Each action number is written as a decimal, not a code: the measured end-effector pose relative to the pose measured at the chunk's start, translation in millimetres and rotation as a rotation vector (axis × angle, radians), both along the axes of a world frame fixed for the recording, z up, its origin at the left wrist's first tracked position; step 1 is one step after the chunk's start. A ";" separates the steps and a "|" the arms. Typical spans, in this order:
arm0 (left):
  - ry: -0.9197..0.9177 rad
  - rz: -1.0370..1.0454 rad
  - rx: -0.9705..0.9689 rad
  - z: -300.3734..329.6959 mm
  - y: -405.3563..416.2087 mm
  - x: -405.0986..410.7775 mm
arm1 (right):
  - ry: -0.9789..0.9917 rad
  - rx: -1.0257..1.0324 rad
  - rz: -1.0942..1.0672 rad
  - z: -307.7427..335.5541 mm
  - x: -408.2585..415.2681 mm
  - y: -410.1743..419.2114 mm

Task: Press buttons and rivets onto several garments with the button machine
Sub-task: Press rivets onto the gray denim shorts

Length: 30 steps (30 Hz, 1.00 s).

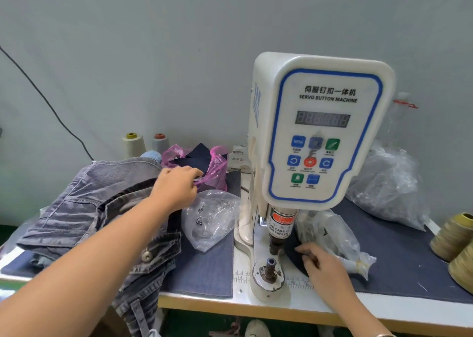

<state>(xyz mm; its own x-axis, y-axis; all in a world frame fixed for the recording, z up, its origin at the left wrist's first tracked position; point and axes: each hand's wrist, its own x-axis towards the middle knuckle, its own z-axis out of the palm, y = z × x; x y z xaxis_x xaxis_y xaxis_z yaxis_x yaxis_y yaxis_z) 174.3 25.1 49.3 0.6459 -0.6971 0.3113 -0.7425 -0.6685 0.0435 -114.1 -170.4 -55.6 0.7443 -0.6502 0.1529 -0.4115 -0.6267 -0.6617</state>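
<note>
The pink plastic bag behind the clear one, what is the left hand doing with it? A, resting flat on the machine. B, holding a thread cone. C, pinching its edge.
C: the left hand reaches over the denim garment and pinches the edge of the pink plastic bag.

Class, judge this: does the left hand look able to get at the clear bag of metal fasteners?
Probably yes: the left hand is just above the clear bag, with nothing between them.
</note>
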 end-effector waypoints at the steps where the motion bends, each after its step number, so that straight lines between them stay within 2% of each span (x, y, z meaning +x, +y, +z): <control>1: 0.043 0.061 0.084 -0.6 -7.8 7.0 | -0.004 0.001 -0.003 -0.8 0.7 -0.3; 4: 0.195 0.202 0.166 -8.6 -20.9 22.7 | -0.017 0.020 -0.007 -3.1 1.5 -1.9; 7: 0.380 0.256 0.019 -23.3 -21.3 30.1 | -0.017 0.031 0.000 -2.4 2.0 -4.8; 10: 0.425 0.275 -0.034 -36.3 -17.2 31.9 | 0.005 0.026 -0.003 0.0 4.6 -4.1; 18: 0.313 0.334 -0.125 -32.4 -23.8 41.6 | 0.050 0.008 0.015 6.5 6.8 -4.2; 26: 0.167 0.288 -0.015 -33.6 -34.7 49.6 | 0.034 0.004 0.014 10.6 6.5 -2.6; 30: 0.025 0.300 0.052 -33.2 -34.5 52.8 | 0.049 -0.005 0.023 9.4 6.5 -4.4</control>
<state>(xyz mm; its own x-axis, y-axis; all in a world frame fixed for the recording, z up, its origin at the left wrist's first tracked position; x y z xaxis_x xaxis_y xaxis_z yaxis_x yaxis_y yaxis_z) 227.0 -9.4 16.2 0.8321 -0.4890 0.2618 -0.5110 -0.8594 0.0189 -107.6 -174.8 -46.3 0.7655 -0.6324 0.1190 -0.4292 -0.6395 -0.6378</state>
